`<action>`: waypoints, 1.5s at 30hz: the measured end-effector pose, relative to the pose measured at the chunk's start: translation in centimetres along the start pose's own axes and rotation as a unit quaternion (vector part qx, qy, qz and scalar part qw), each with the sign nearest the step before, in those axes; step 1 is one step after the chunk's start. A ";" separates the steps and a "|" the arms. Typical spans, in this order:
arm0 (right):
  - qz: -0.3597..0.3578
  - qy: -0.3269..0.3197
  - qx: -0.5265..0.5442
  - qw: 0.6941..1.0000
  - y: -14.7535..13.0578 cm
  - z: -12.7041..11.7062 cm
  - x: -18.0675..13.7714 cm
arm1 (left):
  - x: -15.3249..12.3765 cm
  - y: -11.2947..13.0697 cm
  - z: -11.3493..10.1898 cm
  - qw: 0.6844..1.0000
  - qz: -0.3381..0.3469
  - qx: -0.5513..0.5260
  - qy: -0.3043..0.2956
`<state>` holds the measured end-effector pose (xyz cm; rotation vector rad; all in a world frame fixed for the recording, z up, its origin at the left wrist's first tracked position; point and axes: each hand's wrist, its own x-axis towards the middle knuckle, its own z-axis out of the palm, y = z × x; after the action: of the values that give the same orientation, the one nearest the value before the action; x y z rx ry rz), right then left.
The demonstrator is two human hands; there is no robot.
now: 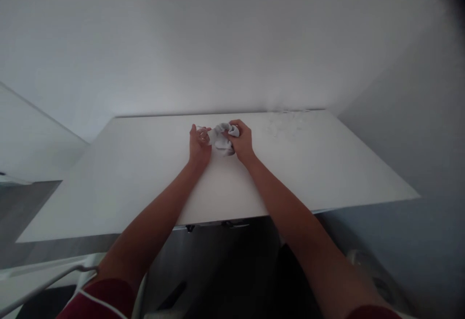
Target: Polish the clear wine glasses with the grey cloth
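Near the middle of the white table (pixel 145 178), my left hand (pixel 199 148) has its fingers curled round a small clear glass (pixel 203 135), mostly hidden by the hand. My right hand (pixel 242 141) is closed on a light grey-white cloth (pixel 223 142). The bunched cloth reaches across to the glass and touches it; I cannot tell whether part of it is inside. Both hands are just above the tabletop, close together.
Several transparent glass-like items (pixel 285 121) stand at the table's back right, their outlines faint. A plain pale wall (pixel 225 43) rises behind the table. A white chair-like frame (pixel 78 270) is at lower left, beside my left arm.
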<state>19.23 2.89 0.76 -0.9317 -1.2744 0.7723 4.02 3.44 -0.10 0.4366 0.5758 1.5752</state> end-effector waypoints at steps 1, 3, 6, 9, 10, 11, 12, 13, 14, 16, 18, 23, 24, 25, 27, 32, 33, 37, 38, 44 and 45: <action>0.031 0.009 -0.001 0.999 0.4 -0.2 0.2 | -0.1 -0.1 0.1 1.000 -0.001 0.001 0.001; 0.079 0.056 -0.002 0.995 1.0 -0.5 0.4 | -0.2 -0.1 0.3 1.000 -0.006 0.010 0.002; 0.092 0.060 -0.015 0.994 1.2 -1.1 0.7 | -0.4 -0.2 0.3 0.999 -0.004 0.038 0.001; 0.089 -0.102 -0.036 0.990 0.4 -1.4 0.6 | -0.4 -0.2 0.2 0.997 0.010 0.081 -0.014; 0.085 -0.153 -0.039 0.984 0.0 -1.4 0.5 | -0.4 -0.2 0.2 0.995 0.018 0.098 -0.017; 0.077 -0.188 -0.042 0.978 -0.3 -1.5 0.5 | -0.4 -0.2 0.1 0.993 0.029 0.117 -0.019; 0.068 -0.213 -0.050 0.973 -0.6 -1.5 0.4 | -0.4 -0.3 0.1 0.989 0.043 0.138 -0.020; 0.062 -0.231 -0.065 0.969 -0.8 -1.5 0.3 | -0.5 -0.3 0.0 0.985 0.061 0.161 -0.022; 0.060 -0.245 -0.085 0.964 -0.9 -1.5 0.3 | -0.6 -0.4 0.0 0.979 0.083 0.184 -0.025; 0.075 -0.279 -0.123 0.949 -0.9 -1.5 0.1 | -0.9 -0.5 0.0 0.966 0.129 0.221 -0.040; 0.080 -0.315 -0.156 0.933 -0.8 -1.3 -0.1 | -1.2 -0.5 0.1 0.958 0.159 0.229 -0.062; 0.002 -0.300 -0.212 0.930 0.0 -0.5 -0.8 | -1.3 0.1 0.5 0.975 0.131 0.154 -0.096; -0.003 -0.279 -0.210 0.937 0.3 -0.5 -0.8 | -1.2 0.3 0.7 0.980 0.113 0.138 -0.084; -0.002 -0.255 -0.204 0.945 0.5 -0.4 -0.8 | -1.1 0.4 0.8 0.985 0.092 0.125 -0.069; 0.007 -0.198 -0.180 0.963 0.8 -0.5 -0.5 | -0.9 0.6 1.0 0.990 0.056 0.121 -0.046; 0.028 -0.040 -0.115 0.992 -0.4 -0.9 0.1 | -1.1 0.1 1.1 0.982 0.024 0.161 -0.091; 0.030 -0.027 -0.108 0.993 -0.8 -1.2 -0.1 | -1.2 0.0 1.0 0.980 0.010 0.161 -0.120; 0.052 -0.040 -0.123 0.990 -2.0 -4.8 -2.7 | -2.0 -0.8 0.1 0.939 -0.039 0.216 -0.265; 0.058 -0.041 -0.143 0.987 -2.0 -6.4 -3.6 | -2.2 -0.9 -0.1 0.920 -0.049 0.245 -0.302; 0.102 0.076 -0.239 0.963 -2.1 -18.7 -6.1 | -3.9 -0.3 -0.1 0.782 -0.150 0.361 -0.486; 0.101 0.102 -0.256 0.956 -2.1 -20.2 -5.9 | -4.0 -0.1 0.0 0.766 -0.166 0.369 -0.500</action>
<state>38.24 -6.21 -0.79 -1.5401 -1.2277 0.4858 4.45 -0.58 0.10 1.5572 0.3563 0.5278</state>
